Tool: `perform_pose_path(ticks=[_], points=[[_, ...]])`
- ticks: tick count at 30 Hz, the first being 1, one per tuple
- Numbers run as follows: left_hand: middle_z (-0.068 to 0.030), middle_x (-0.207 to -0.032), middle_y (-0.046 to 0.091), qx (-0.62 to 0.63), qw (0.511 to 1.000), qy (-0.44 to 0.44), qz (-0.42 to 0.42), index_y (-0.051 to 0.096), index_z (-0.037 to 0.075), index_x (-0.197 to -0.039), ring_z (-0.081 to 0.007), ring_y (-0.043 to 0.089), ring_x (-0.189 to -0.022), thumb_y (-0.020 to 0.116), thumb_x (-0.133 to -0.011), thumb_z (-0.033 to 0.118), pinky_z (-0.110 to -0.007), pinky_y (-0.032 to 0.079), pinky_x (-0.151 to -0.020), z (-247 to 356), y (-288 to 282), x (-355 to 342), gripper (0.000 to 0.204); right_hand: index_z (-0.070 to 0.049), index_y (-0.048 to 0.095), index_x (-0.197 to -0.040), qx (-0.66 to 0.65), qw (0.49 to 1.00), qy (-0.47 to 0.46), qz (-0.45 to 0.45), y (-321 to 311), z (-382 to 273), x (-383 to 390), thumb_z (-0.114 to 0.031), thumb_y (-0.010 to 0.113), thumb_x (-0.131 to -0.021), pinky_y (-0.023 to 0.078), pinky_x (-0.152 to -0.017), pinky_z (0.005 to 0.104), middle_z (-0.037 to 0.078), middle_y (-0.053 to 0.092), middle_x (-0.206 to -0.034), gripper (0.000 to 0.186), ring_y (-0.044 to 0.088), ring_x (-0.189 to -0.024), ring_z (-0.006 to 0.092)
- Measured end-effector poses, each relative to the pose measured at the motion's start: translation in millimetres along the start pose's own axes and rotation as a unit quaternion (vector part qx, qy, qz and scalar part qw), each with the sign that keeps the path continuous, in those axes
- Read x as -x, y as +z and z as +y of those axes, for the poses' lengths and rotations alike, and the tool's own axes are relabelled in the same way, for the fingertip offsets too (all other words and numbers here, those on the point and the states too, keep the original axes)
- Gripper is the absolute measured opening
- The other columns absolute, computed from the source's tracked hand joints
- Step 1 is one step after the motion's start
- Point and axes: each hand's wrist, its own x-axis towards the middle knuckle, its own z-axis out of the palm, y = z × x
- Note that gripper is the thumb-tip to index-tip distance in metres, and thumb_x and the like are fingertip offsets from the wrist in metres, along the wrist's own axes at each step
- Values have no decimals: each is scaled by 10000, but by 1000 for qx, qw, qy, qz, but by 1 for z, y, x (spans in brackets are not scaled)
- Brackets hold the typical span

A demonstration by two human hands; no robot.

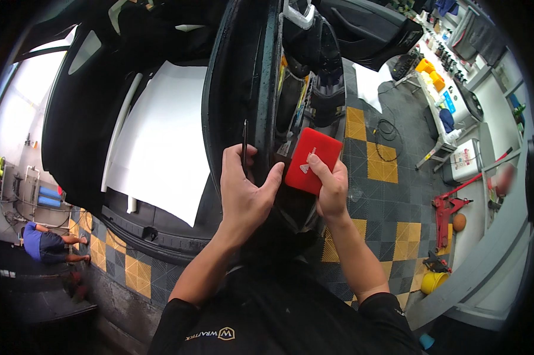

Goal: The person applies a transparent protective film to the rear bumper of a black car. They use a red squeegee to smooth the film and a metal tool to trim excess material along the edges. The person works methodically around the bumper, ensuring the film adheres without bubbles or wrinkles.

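My left hand [248,189] has its fingers curled around a slim, upright dark tool [245,133], with its thumb toward the edge of a dark, water-beaded car panel [256,71]. My right hand [332,195] grips a red flat rectangular squeegee [302,177], thumb across its face. The squeegee is beside the panel's edge, just right of my left thumb; what lies behind it is hidden. A large white sheet [160,142] lies inside the car's open rear compartment, beside a pale roll [119,136].
A workbench [438,100] with bottles and yellow containers stands at right, near a cable [385,157] on tiled flooring [406,242], a red jack [441,216] and a yellow bucket [434,283]. Another person [42,242] bends at far left. A dark door [373,35] is at top right.
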Motion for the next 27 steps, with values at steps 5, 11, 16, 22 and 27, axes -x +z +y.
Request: perform_pose_path(ticks=[5, 11, 16, 22, 27], points=[[-69, -921, 532, -2, 999, -51, 14, 556, -4, -1095, -173, 519, -846, 798, -904, 166, -307, 455, -762, 7, 4, -12, 352, 3, 684, -1083, 10, 999, -46, -25, -2, 4, 5, -171, 616, -1036, 535, -804, 274, 68, 721, -974, 193, 670, -857, 125], [-47, -881, 543, -55, 997, -42, 39, 564, 0, -1093, -137, 512, -816, 768, -944, 195, -281, 448, -727, 13, 8, -38, 318, 18, 680, -1106, -17, 999, -19, -48, -3, 4, 10, -169, 613, -1048, 525, -827, 270, 60, 721, -1002, 207, 663, -888, 123], [-69, -866, 565, -106, 993, 20, 51, 562, -16, -1097, -141, 540, -757, 737, -960, 202, -301, 469, -668, 18, 14, -63, 311, 22, 672, -1123, -29, 997, -19, -73, -6, 4, 12, -148, 620, -1045, 525, -832, 273, 59, 717, -1019, 194, 660, -901, 120], [-50, -876, 605, -180, 978, 76, 69, 595, -12, -1096, -125, 566, -816, 717, -990, 224, -293, 484, -751, 21, 19, -97, 286, 22, 664, -1140, -77, 994, 2, -80, -8, 7, 14, -119, 626, -1040, 540, -829, 281, 61, 717, -1030, 177, 670, -901, 124], [-48, -835, 644, -120, 991, -15, 51, 617, -31, -1087, -116, 585, -755, 707, -995, 248, -291, 490, -699, 28, 12, -118, 307, 23, 664, -1146, -111, 990, 21, -82, -11, 10, 15, -112, 633, -1035, 548, -829, 287, 64, 721, -1036, 178, 679, -903, 131]])
